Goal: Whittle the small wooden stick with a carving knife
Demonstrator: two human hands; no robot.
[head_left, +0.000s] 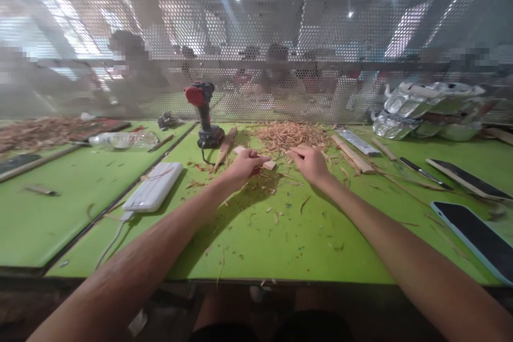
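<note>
My left hand is closed around a small flat strip of pale wood, and both ends of the strip show past the fingers. To its right, my right hand is curled with its fingertips pressed together at the near edge of a heap of wood shavings. Whatever those fingertips pinch, if anything, is too small to make out. The two hands are apart, just above the green table. Beyond my left hand lies a pointed wooden piece.
A red-and-black cordless drill stands at the back left. Nearer are a white power bank with a cable and a plastic bottle. On the right lie wooden sticks, a pen and a phone. A perforated screen closes the back.
</note>
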